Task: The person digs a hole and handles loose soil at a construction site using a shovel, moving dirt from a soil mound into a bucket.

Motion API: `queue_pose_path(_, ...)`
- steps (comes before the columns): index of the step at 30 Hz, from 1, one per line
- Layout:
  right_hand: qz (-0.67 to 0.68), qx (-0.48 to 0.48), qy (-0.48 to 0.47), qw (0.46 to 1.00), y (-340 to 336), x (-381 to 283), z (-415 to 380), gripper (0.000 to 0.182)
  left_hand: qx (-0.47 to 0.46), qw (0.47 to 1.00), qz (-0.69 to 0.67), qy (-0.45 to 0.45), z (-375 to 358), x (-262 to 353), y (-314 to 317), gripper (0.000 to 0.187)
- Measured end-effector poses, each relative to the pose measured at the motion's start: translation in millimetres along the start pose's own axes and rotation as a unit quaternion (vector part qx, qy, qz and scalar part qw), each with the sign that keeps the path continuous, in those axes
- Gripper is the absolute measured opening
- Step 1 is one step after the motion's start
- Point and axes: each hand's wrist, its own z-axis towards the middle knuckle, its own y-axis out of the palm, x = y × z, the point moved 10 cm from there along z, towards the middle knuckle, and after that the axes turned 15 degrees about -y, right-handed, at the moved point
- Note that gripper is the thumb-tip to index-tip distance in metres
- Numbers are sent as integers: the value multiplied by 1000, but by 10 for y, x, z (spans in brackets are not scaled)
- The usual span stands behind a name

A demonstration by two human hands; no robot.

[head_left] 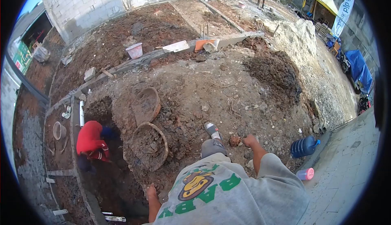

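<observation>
Dirt mound (228, 82) w/ a deep trench (110, 184) cut along its left edge, so the dig is looking well underway, tho soil's remaining. A person in a red shirt (90, 139) is crouching in it. Round soil-filled woven basket (150, 145) is sitting at the trench edge, another empty one (146, 104) behind. Right hand (249, 140) is resting fingers-down on dirt near a small reddish clod (234, 141); left hand (151, 191) is pressing on the trench edge, near the full basket, holding nothing.

A blue water jug (304, 146), a pink bucket (135, 50) — and a red-shirted person (90, 140) (down in the trench).
</observation>
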Motion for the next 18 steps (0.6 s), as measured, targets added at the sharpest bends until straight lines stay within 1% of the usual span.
queue_pose_path(2,-6,3,-9,1000,-64,-88,51,39,-12,1000,10,-14,153,-114,-46,21)
queue_pose_path(3,-14,3,-19,1000,-71,-188,81,39,2,1000,-8,-18,194,-165,-127,21)
queue_pose_path(5,-9,-2,-19,1000,-176,-370,37,37,4,999,3,-46,76,-258,-93,19)
queue_pose_path(6,-16,-14,-37,999,-62,-307,222,37,16,998,-16,-52,96,-325,-156,19)
queue_pose_path(8,-56,-58,-70,994,217,-113,613,36,51,997,-58,-27,198,-354,-182,17)
queue_pose_path(9,31,-17,-64,997,181,-193,687,34,19,997,-67,-25,288,-416,-147,17)
queue_pose_path(10,-2,10,-74,997,45,-428,698,33,17,997,-68,-27,285,-448,-172,17)
queue_pose_path(11,-35,39,-83,995,-154,-849,668,32,-5,998,-46,-39,199,-436,-130,29)
queue_pose_path(12,-49,68,-66,994,-261,-1117,730,30,-27,998,-24,-51,119,-422,-74,44)
queue_pose_path(13,2,13,-116,993,-108,-1327,1016,32,-28,998,-24,-52,38,-392,-49,44)
queue_pose_path(14,42,23,-157,986,-145,-1697,1126,34,-31,998,-16,-53,-53,-369,-18,44)
queue_pose_path(15,62,33,-210,975,-373,-2285,984,38,-29,998,-13,-53,-118,-368,-30,44)
queue_pose_path(16,103,41,-230,967,-130,-2413,1492,40,-18,998,-27,-56,-115,-395,-64,44)
queue_pose_path(17,102,42,-329,938,-385,-3149,1166,42,1,998,-32,-56,-35,-454,-91,42)
queue_pose_path(18,107,-4,-339,935,-563,-3754,802,45,19,998,-36,-57,76,-517,-142,40)
